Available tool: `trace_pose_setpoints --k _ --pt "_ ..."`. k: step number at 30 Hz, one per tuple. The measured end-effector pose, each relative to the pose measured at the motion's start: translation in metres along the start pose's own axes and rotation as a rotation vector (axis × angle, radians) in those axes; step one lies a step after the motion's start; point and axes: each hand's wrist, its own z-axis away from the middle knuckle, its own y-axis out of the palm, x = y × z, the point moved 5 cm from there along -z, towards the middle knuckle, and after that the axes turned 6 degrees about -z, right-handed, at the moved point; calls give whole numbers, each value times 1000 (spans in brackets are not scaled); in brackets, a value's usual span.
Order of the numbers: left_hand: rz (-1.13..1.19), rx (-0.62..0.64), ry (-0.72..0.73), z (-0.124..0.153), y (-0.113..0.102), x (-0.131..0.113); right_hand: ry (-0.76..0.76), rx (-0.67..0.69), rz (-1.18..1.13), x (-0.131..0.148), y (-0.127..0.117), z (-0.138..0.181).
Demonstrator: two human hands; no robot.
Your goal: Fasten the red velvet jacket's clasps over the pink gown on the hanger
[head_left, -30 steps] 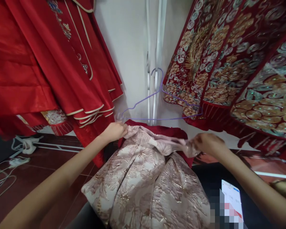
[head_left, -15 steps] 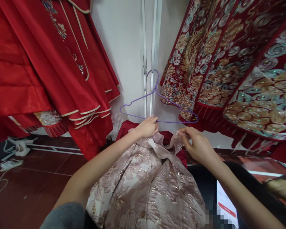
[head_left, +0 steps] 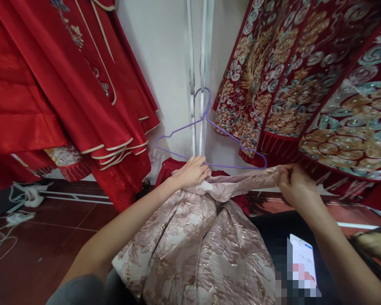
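Note:
A pale pink brocade garment [head_left: 197, 250] with a gold floral pattern lies in front of me. My left hand [head_left: 192, 171] is closed on its upper edge near the middle, just under the bottom bar of a purple wire hanger [head_left: 209, 131]. My right hand [head_left: 295, 186] is closed on the same edge further right, and the fabric is stretched taut between the two hands. The hanger hangs by its hook from white vertical rails [head_left: 198, 63] on the wall. A dark red cloth [head_left: 174, 166] shows behind the pink garment.
Red satin robes [head_left: 51, 84] hang at the left. Heavily embroidered dark red garments [head_left: 320, 84] hang at the right. A phone [head_left: 301, 264] lies at the lower right. White cables [head_left: 15, 207] trail over the dark red floor at the left.
My right hand has moved to the right along the pink fabric's edge, pulling it taut. My left hand, which came in from the left to the middle, has stayed under the hanger.

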Motion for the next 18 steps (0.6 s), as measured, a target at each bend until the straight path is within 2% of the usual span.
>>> trace_pose_setpoints --k 3,8,13,16,18 --pt "1 -4 2 2 -1 0 -14 -23 5 8 -1 -2" --pt "23 -13 5 1 3 -4 -192 -148 -110 27 3 -16" --pt "37 -33 14 -2 9 -5 -471 -196 -289 78 18 -36" --pt "54 -29 3 -1 10 -3 -533 -208 -339 107 29 -45" --pt "55 -25 -8 1 8 -3 -531 -186 -342 116 35 -49"
